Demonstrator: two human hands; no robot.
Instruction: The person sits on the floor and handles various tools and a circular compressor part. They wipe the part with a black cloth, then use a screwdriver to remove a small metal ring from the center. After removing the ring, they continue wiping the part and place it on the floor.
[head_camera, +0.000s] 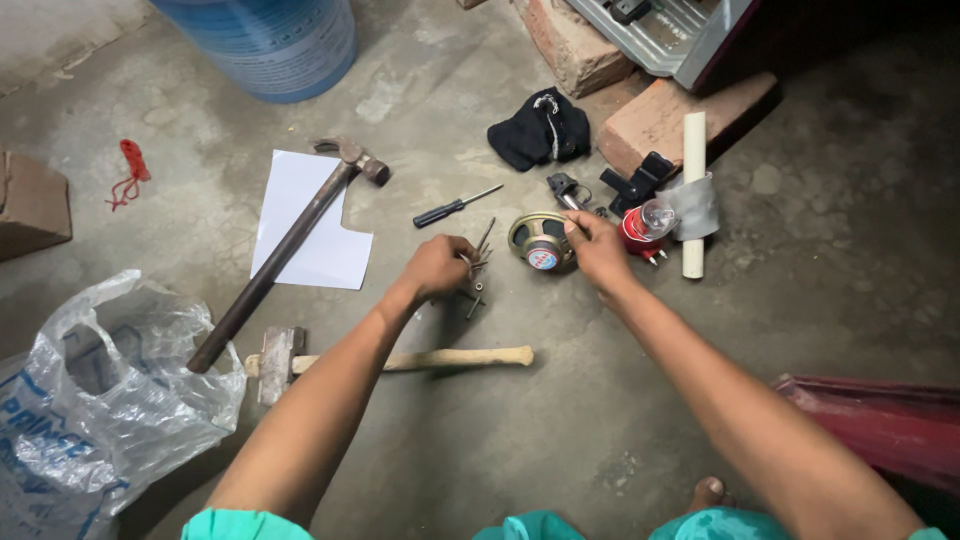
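Head view: left hand (437, 266) clutches a bunch of long nails (478, 262), right hand (597, 248) pinches the small loudspeaker (541, 241) rim. Loosely bunched nails could slip and scatter across the concrete floor (560, 420)

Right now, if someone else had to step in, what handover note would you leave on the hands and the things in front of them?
Left hand: closed around a bunch of long nails or screws on the concrete floor; a few stick out past the fingers.
Right hand: fingertips pinching something small at the rim of the round speaker; too small to tell what.
Nearby: black-handled screwdriver, claw hammer across a white sheet, wooden-handled hammer, red lamp beside a white pipe.
Done: fasteners gathered in the left hand. Left: the speaker lies flat, with no fastener visibly set in it.
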